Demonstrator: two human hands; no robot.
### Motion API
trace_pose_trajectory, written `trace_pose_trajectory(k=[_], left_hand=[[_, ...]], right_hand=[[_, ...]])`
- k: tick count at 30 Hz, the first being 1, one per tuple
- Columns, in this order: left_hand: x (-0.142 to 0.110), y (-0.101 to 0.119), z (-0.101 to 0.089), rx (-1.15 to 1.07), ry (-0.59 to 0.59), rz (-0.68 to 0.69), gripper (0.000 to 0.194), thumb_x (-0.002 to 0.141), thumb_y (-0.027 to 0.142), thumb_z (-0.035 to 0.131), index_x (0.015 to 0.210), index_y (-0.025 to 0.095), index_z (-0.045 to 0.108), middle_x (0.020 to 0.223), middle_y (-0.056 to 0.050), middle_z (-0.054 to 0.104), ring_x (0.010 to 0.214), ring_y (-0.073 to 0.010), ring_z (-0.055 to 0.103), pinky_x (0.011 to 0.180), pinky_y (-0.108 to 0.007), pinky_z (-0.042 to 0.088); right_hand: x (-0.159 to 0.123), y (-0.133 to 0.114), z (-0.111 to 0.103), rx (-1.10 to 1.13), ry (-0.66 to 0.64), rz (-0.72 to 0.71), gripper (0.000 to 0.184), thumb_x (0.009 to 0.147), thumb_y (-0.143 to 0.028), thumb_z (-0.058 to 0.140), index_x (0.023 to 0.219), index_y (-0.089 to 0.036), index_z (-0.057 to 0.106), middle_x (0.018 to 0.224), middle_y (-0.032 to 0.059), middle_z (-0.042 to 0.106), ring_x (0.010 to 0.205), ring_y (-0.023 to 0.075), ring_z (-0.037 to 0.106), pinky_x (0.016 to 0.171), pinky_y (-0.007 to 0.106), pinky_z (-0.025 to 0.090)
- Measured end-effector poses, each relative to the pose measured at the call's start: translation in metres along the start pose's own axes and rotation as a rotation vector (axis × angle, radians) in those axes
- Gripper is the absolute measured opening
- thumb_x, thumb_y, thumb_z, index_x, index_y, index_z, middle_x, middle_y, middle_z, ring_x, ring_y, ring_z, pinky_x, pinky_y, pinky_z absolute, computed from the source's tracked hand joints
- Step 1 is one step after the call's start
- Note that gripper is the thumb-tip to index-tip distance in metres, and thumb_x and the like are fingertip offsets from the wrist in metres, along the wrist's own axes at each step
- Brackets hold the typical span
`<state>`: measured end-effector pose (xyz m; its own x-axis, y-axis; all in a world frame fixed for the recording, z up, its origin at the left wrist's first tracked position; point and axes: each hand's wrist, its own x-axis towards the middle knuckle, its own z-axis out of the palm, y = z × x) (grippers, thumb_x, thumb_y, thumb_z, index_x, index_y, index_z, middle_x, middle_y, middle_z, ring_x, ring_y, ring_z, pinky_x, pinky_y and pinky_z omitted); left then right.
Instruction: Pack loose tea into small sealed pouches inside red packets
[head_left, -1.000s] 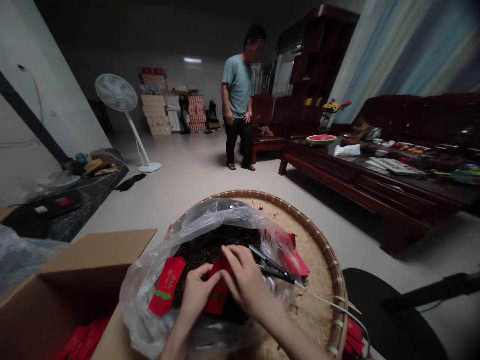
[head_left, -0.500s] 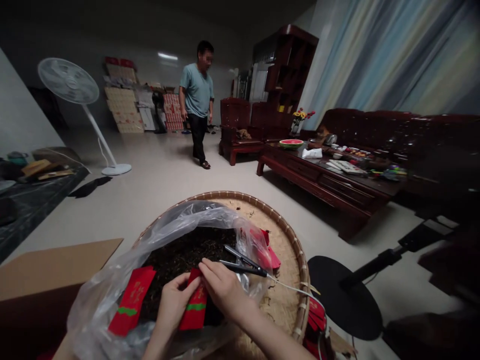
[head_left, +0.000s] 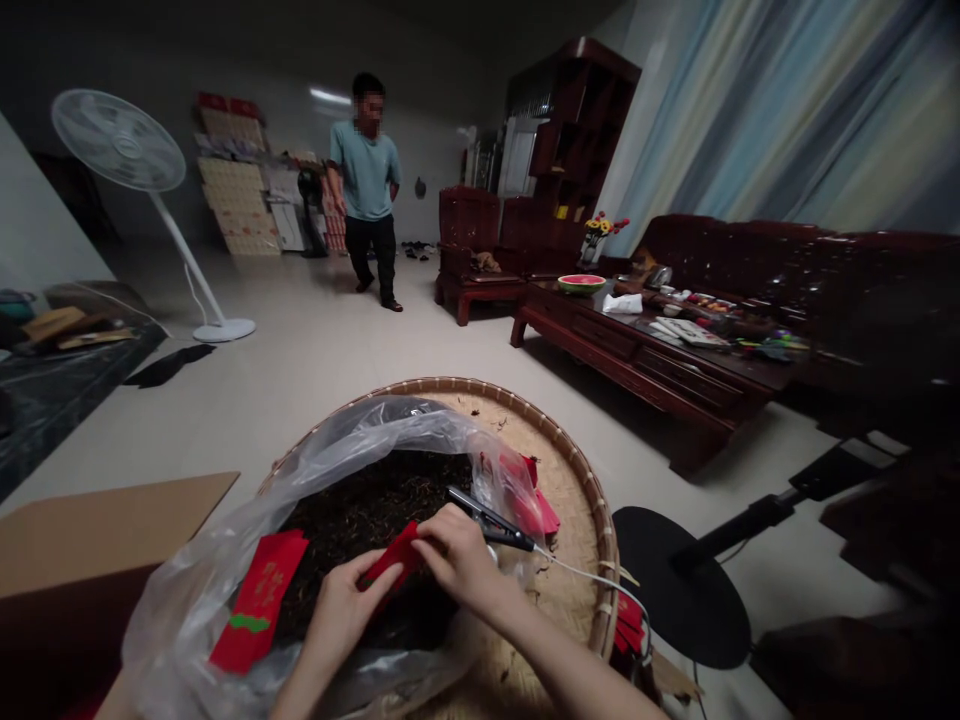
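A small red packet is held tilted over dark dried leaves, perhaps tea, in a clear plastic bag. My left hand pinches its lower end between thumb and fingers. My right hand has its fingertips closed at the packet's upper end. Just behind the right hand lies a black hair straightener with a white cord, its lower arm partly hidden. More red packets with gold print and a green band lie on the bag's left side.
The bag sits on a round woven bamboo tray, with pink-red packets at its right. A cardboard box stands left, a black stand base right. Beyond are a fan, a wooden table and a walking person.
The red packet has risen and tilted from hanging upright, with both hands still at it. The view has swung right. The person in the background has walked left.
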<state>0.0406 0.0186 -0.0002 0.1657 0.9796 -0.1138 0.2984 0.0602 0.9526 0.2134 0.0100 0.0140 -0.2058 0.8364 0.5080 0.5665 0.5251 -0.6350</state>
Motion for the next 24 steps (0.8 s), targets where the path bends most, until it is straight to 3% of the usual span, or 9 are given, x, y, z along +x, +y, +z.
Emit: trace_pose_trajectory(k=[4,7,10,14,17,21,24], left_hand=[[-0.003,-0.004,-0.005,-0.171,-0.139,-0.139,0.045,0.056,0.052,0.069,0.085,0.017,0.075,0.069,-0.004,0.072,0.064,-0.0226,0.064,0.057,-0.028,0.050],[-0.004,-0.005,-0.004,-0.233,-0.142,-0.165,0.047,0.053,0.054,0.072,0.082,0.017,0.076,0.066,-0.004,0.070,0.064,-0.0209,0.063,0.056,-0.027,0.050],[-0.004,-0.003,-0.004,-0.304,-0.127,-0.217,0.056,0.050,0.056,0.074,0.089,0.017,0.074,0.068,-0.004,0.071,0.065,-0.0206,0.063,0.058,-0.028,0.052],[-0.007,0.001,-0.004,-0.468,-0.069,-0.326,0.061,0.052,0.062,0.070,0.091,0.014,0.073,0.075,-0.007,0.072,0.072,-0.0220,0.065,0.066,-0.031,0.054],[-0.010,0.004,-0.001,-0.526,-0.040,-0.329,0.057,0.051,0.059,0.073,0.084,0.013,0.073,0.077,-0.008,0.072,0.070,-0.0200,0.063,0.063,-0.028,0.053],[-0.011,0.004,0.002,-0.535,-0.085,-0.330,0.052,0.052,0.055,0.074,0.083,0.014,0.074,0.082,-0.009,0.072,0.075,-0.0207,0.063,0.062,-0.027,0.051],[-0.010,-0.002,-0.003,-0.545,-0.120,-0.376,0.050,0.051,0.048,0.076,0.089,0.016,0.073,0.090,-0.010,0.072,0.082,-0.0234,0.064,0.065,-0.029,0.051]], right_hand=[[-0.001,-0.007,-0.002,0.196,-0.076,0.223,0.012,0.080,-0.015,0.057,0.083,-0.019,0.068,0.076,0.0010,0.068,0.069,0.0134,0.059,0.065,0.023,0.045],[-0.004,-0.007,0.003,0.331,-0.190,0.272,0.013,0.079,-0.018,0.058,0.082,-0.020,0.070,0.079,-0.0006,0.071,0.073,0.0141,0.062,0.072,0.024,0.046],[-0.006,-0.004,0.006,0.403,-0.210,0.336,0.017,0.083,-0.021,0.054,0.086,-0.020,0.071,0.082,0.0000,0.072,0.075,0.0152,0.063,0.072,0.025,0.047],[-0.008,-0.004,0.004,0.422,-0.217,0.313,0.022,0.083,-0.020,0.052,0.097,-0.022,0.069,0.092,-0.0001,0.071,0.082,0.0162,0.064,0.076,0.026,0.047],[-0.009,-0.006,0.005,0.474,-0.286,0.340,0.023,0.080,-0.020,0.056,0.098,-0.021,0.069,0.093,0.0003,0.071,0.083,0.0174,0.064,0.077,0.026,0.047],[-0.010,-0.003,0.008,0.589,-0.375,0.405,0.025,0.082,-0.024,0.050,0.097,-0.018,0.070,0.086,0.0003,0.070,0.077,0.0163,0.062,0.072,0.026,0.047],[-0.011,-0.001,0.004,0.541,-0.443,0.319,0.026,0.085,-0.025,0.046,0.089,-0.018,0.071,0.079,-0.0009,0.068,0.072,0.0139,0.058,0.072,0.024,0.045]])
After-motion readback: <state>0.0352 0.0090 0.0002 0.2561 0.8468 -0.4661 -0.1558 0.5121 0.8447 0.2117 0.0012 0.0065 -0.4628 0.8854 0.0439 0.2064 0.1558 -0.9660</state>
